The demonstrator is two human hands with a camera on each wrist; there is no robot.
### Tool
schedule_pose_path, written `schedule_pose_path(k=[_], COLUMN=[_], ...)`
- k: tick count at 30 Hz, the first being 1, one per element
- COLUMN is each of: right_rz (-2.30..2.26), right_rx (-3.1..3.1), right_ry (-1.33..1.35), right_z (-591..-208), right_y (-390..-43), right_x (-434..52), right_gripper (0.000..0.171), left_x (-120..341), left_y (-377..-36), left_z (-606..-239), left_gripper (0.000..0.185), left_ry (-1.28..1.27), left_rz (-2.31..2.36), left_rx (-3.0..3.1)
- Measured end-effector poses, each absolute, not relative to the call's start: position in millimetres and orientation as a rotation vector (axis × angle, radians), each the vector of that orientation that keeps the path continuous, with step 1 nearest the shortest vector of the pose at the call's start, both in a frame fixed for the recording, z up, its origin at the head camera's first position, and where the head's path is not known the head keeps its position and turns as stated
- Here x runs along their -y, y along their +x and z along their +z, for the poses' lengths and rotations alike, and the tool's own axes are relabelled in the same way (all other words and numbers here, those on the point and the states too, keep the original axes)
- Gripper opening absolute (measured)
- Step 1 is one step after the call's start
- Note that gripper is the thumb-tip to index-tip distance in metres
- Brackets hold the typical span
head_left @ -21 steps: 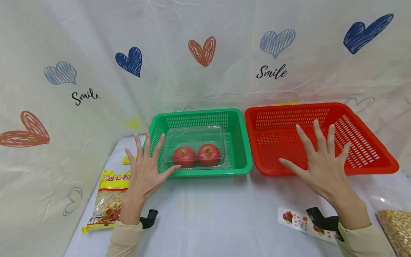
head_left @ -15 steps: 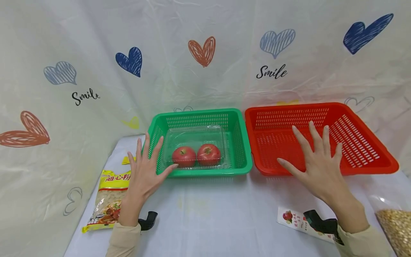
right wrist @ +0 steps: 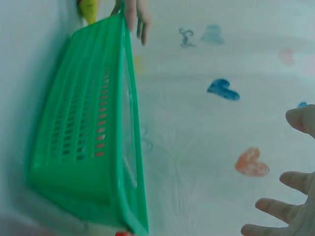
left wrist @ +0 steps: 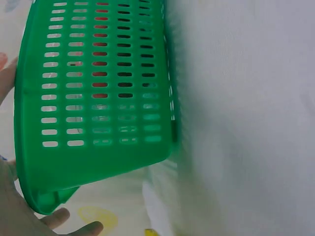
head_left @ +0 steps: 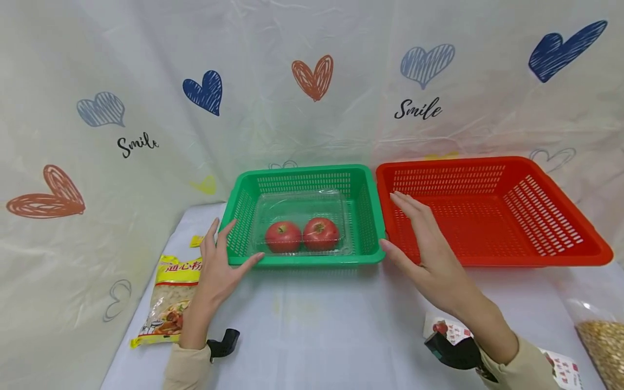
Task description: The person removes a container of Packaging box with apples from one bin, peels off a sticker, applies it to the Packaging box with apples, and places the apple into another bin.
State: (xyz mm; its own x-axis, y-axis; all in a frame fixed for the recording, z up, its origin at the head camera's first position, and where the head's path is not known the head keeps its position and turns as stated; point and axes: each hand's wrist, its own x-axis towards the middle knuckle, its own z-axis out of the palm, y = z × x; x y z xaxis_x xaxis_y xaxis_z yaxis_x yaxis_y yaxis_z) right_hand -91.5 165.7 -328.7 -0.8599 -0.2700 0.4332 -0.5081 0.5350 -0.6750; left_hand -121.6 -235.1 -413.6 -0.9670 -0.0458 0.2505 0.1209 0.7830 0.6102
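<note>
On the white cloth-covered table I saw a green perforated plastic basket, and it stood touching a red perforated plastic basket on its right side. Inside the green basket lay a clear plastic clamshell box with two red tomatoes side by side in it.

My left hand was at the front left corner of the green basket. Its fingers were straight and spread, the thumb lay along the front rim and the other fingers rested against the left wall; it did not hold anything. From the left wrist view I could see the slotted wall of the basket very near to the palm.

My right hand was at the front right corner of the same basket, also with straight, relaxed fingers. The thumb was just at the green rim, and the fingers reached over the near left part of the red basket. I could not tell if it really touched the rim.

A yellow bag of pasta lay on the table left of my left hand. A small printed card with tomato pictures lay near my right wrist, and a clear bag of yellow grains was at the far right edge.
</note>
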Motion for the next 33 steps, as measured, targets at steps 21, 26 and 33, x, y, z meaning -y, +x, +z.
schedule_pose_path(k=[21,26,33], right_rz=[2.062,2.187,2.212], right_rx=[2.734,2.727,2.773], right_ry=[0.52,0.32,-0.003], right_z=[-318.8,-329.4,-341.2], right_y=[-182.9,-198.4,-210.0], right_x=[-113.0,-103.7,-92.1], right_gripper=[0.074,0.075,0.085], left_x=[233.6,233.1,234.3], left_y=[-120.8,-121.9,-122.6], left_z=[-424.2,-425.6,-426.3], left_gripper=[0.107,0.106,0.107], left_ry=[0.254,0.258,0.263], left_rz=[-1.689,-1.73,-1.736], left_rx=[2.465,2.435,2.421])
